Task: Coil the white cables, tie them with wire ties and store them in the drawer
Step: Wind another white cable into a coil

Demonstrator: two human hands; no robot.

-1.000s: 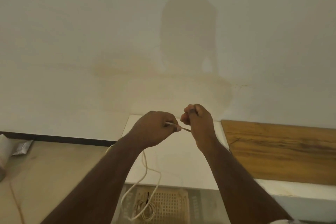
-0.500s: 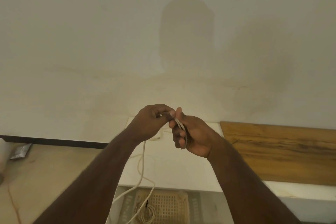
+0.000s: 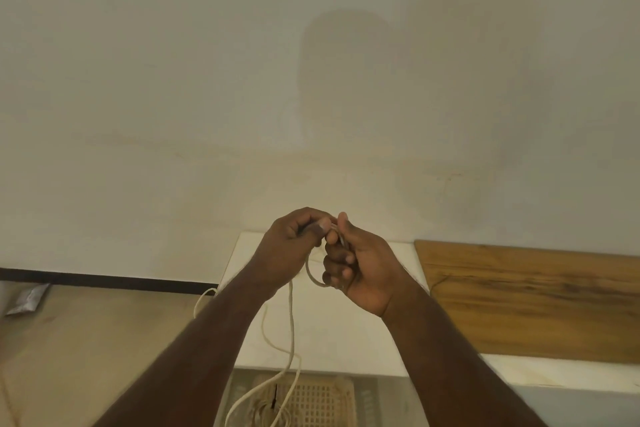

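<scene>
Head view. Both hands are raised at the centre of the frame, fingertips touching, in front of a plain wall. The left hand (image 3: 294,246) is closed, pinching the white cable (image 3: 291,319) between thumb and forefinger. The right hand (image 3: 360,270) is curled around a small loop of the same cable; the loop shows below its fingers at centre frame. From the left hand the cable hangs slack in two strands, down across the white table top (image 3: 332,340), to the lower centre of the frame, where more cable lies in a loose heap on a cream lattice basket (image 3: 318,402). A wooden board (image 3: 536,302) lies on the table at the right. A small foil packet (image 3: 29,298) lies on the floor at the left edge. No drawer and no wire tie can be identified.

Handling, by judgement: the cable is light, thin and limp, with some springiness, so loops will tend to open if released. Keep the finished loops clamped in the right hand; take the free strand close to that hand, feed short lengths, and let the slack run freely from the basket to avoid tangles.
</scene>
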